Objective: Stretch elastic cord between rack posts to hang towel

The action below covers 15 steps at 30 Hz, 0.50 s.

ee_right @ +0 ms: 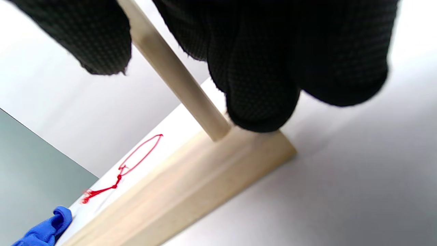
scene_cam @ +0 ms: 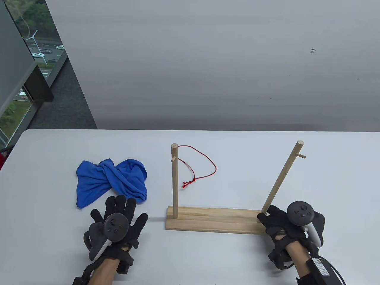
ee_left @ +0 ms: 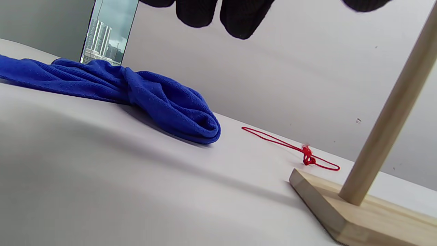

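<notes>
Red elastic cord (scene_cam: 199,166) lies slack on the table (scene_cam: 207,261), mid-frame behind the wooden rack (scene_cam: 213,219), unhooked from both posts. Blue towel (scene_cam: 111,181) sits crumpled at left. Left hand (scene_cam: 117,227) hovers spread, grasping nothing; right hand (scene_cam: 282,228) rests fingers at the right post's (scene_cam: 282,178) foot. Stretching and hanging all remain.

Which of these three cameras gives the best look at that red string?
The table view: it shows the whole red cord, lying on the table behind the rack's left post. The left wrist view sees it low and foreshortened, knot nearest. The right wrist view catches it small, beyond the wooden base.
</notes>
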Each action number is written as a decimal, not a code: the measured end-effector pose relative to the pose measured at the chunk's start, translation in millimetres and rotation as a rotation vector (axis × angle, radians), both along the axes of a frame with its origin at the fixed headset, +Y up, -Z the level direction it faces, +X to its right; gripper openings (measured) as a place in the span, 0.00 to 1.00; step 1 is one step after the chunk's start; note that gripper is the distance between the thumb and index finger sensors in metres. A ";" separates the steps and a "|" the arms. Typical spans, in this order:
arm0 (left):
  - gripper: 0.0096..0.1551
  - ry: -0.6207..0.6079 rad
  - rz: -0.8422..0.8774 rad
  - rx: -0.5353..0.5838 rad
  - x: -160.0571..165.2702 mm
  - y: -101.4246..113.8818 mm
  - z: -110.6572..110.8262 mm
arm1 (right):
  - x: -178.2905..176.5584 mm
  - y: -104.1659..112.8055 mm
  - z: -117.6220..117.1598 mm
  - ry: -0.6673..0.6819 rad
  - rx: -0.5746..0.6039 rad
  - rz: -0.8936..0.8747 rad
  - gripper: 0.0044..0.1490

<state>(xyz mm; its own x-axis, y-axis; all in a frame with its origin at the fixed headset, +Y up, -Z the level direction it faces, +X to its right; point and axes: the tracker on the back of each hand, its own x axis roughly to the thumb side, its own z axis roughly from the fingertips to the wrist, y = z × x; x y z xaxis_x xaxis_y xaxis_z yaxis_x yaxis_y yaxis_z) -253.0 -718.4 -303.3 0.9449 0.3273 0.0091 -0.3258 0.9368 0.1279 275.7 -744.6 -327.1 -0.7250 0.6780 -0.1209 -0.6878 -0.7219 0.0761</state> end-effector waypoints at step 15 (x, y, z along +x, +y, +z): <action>0.40 -0.015 0.129 0.041 -2.5 14.5 -0.4 | 21.2 14.0 25.5 0.026 0.203 0.088 0.50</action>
<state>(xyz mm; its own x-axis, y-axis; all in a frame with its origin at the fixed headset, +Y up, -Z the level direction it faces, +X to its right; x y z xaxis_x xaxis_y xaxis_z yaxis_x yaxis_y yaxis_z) -255.4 -703.9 -303.7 0.8944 0.4455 0.0390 -0.4457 0.8809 0.1594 296.9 -730.6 -301.6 -0.7836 0.6205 0.0312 -0.6212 -0.7814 -0.0595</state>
